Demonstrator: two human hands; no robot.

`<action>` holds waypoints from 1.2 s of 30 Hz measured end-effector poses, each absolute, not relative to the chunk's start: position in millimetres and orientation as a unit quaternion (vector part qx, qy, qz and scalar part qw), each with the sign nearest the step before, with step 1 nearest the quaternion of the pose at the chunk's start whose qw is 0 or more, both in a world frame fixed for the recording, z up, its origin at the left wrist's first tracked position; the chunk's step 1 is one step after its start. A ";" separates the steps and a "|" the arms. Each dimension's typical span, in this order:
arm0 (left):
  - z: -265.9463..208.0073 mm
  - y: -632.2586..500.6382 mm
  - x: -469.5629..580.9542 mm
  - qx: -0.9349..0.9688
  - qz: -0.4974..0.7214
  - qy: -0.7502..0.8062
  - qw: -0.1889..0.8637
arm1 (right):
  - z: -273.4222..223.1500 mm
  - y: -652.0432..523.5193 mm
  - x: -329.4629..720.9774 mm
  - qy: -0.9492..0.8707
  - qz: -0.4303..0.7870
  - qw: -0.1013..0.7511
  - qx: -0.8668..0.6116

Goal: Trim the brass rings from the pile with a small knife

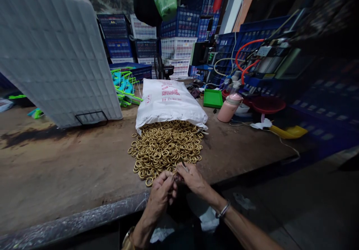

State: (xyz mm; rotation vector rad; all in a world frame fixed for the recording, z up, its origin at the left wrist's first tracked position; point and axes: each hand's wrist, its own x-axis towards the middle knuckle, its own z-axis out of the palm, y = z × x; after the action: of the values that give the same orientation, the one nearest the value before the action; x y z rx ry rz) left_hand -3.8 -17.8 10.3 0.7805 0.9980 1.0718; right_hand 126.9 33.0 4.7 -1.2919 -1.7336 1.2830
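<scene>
A heap of brass-coloured metal rings [165, 145] spills from the mouth of a white woven sack [171, 100] with red print. Just in front of the heap, above the table's near edge, both hands meet with fingertips close together. My left hand [162, 191] is closed in a pinch; what it grips is hidden by the fingers. My right hand [193, 178] is also closed, with a thin dark blade-like piece [183, 163] sticking up from its fingers. Between the fingertips shows a small dark reddish bit [177, 178], too small to name.
The wooden table [70, 164] has a worn front edge. A large pale ribbed panel [56, 55] stands at left, beside green and blue plastic pieces [126, 87]. At right are a green tray [212, 98], a pink bottle [229, 108] and a pneumatic machine [269, 61]. Stacked crates [179, 48] stand behind.
</scene>
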 end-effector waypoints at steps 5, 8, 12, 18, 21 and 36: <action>14.7 -17.1 -1.2 0.361 0.482 0.475 0.641 | 7.1 26.5 130.5 -0.758 0.349 0.258 -0.487; 15.9 -16.9 -0.2 0.380 0.482 0.492 0.617 | 8.1 21.4 130.9 -0.802 0.295 0.196 -0.482; 11.9 -16.7 1.0 0.395 0.507 0.489 0.590 | 12.8 19.5 131.3 -0.824 0.253 0.148 -0.485; 8.2 -19.2 -1.6 0.386 0.493 0.489 0.607 | 25.2 20.5 127.7 -0.825 0.225 0.094 -0.511; 15.2 -28.0 -4.4 0.374 0.471 0.471 0.646 | 23.1 28.1 133.6 -0.803 0.190 0.091 -0.557; -87.1 -67.3 -3.2 0.175 0.350 0.567 0.724 | -18.2 18.6 170.8 -0.740 0.223 0.241 -0.587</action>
State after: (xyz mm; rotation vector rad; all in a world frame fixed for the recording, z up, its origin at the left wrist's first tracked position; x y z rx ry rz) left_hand -3.2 -67.3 -87.1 0.3851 1.2519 0.7731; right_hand 170.8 18.6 -18.2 -1.6058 -2.0254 0.6090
